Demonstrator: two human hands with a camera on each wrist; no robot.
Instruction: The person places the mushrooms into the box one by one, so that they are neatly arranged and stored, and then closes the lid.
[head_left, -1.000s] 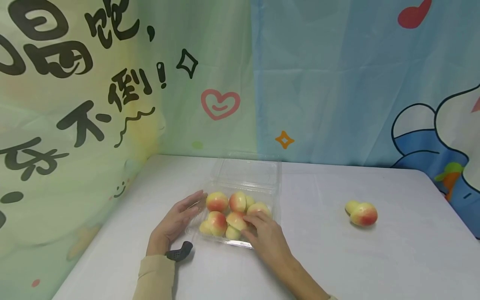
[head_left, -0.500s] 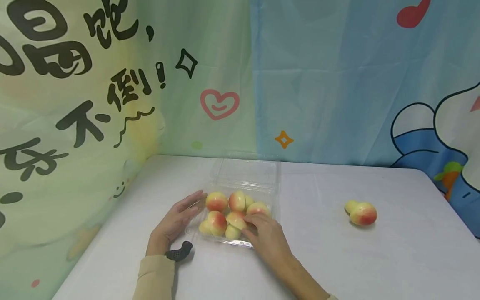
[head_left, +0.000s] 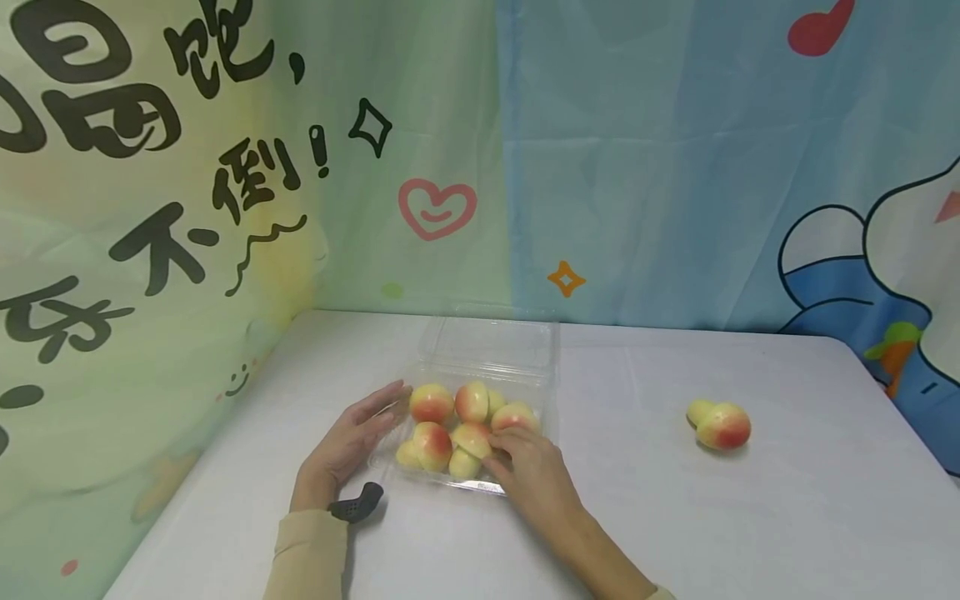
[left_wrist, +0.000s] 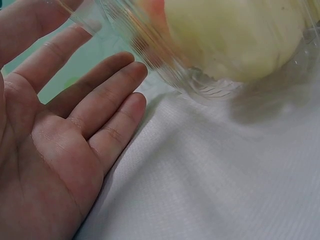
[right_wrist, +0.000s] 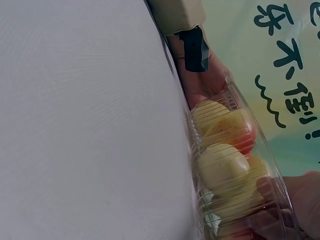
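A clear plastic clamshell box (head_left: 551, 392) lies with its lid up on the white table. Inside are several yellow-and-red, mushroom-shaped pieces, among them one at the back left (head_left: 431, 404) and one at the front left (head_left: 432, 446). My right hand (head_left: 536, 475) reaches over the front right of the box, pinching the front middle mushroom-shaped piece (head_left: 472, 440) between thumb and fingers. Through the box wall, the right wrist view shows these fingers (right_wrist: 270, 192) curled at the pieces. My left hand (head_left: 348, 437) lies along the box's left side, fingers loosely extended and fingertips right at the wall.
Another mushroom-shaped piece (head_left: 722, 426) rests alone on the right part of the table (head_left: 810, 500). A black device (head_left: 358, 503) is worn at the left wrist. Behind the table hangs a printed cloth (head_left: 615, 167).
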